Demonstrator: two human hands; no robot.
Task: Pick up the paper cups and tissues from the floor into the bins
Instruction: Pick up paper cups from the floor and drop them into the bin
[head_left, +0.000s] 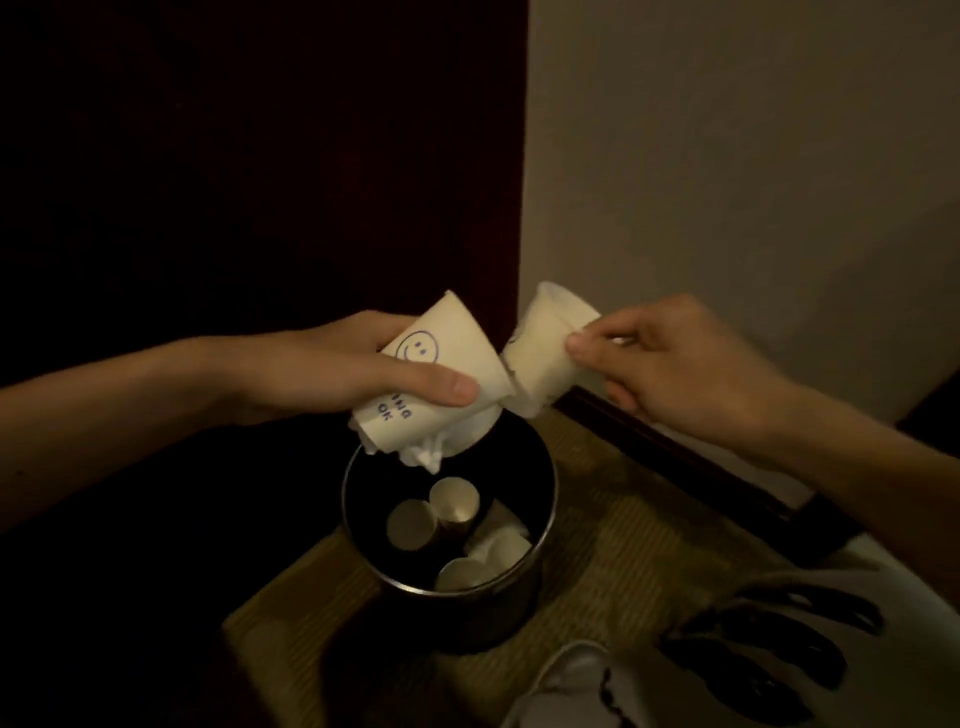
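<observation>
My left hand (332, 371) grips a cream paper cup (434, 379) with a blue smiley face, tipped mouth-down, and white tissue (423, 454) spills out of its mouth. My right hand (670, 364) pinches a second paper cup (545, 338) at its rim, also tilted, with tissue at its lower end. Both cups hang just above the far rim of a round dark metal bin (548, 499). Inside the bin lie several paper cups (454, 501) and some tissue (491, 545).
The bin stands on a woven mat floor (618, 540) in a dim corner. A dark panel (260, 156) rises behind on the left, a pale wall (753, 156) on the right with a dark skirting board (675, 457). My patterned clothing (753, 649) fills the bottom right.
</observation>
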